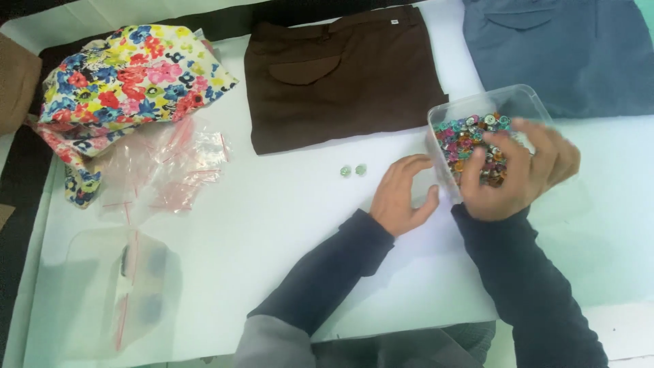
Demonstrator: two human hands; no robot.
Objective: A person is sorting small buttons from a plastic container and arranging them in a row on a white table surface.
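Floral cotton in red, blue and yellow lies bunched [129, 75] far out to the left of both hands, with a scatter of small clear zip bags [170, 167] with red seal strips just beside it and one larger clear bag [126, 286] nearer the table's near edge. Above the left hand a brown folded garment [340, 75] lies flat, and two small green buttons [353, 170] sit on the bare white table [272, 225] just to the left of that hand's fingertips.

The left hand [402, 194] rests on the table, fingers loosely curled and half open, holding nothing that can be seen. The right hand [521, 174] reaches into a clear plastic box [490, 102] of mixed coloured buttons [470, 140], fingers spread and dipped among them; whether it pinches any cannot be told. The box is tilted toward the person, its near wall just beside the left thumb. A blue garment [558, 48] lies beyond it.

The step in hand looks like picking buttons out of the box and setting them by the two green ones. The next move probably calls for a fine pinch and a short carry leftward across the left hand.

Open room lies on the white surface left of the left hand; the table's near edge runs under both forearms, and the tilted box could spill.
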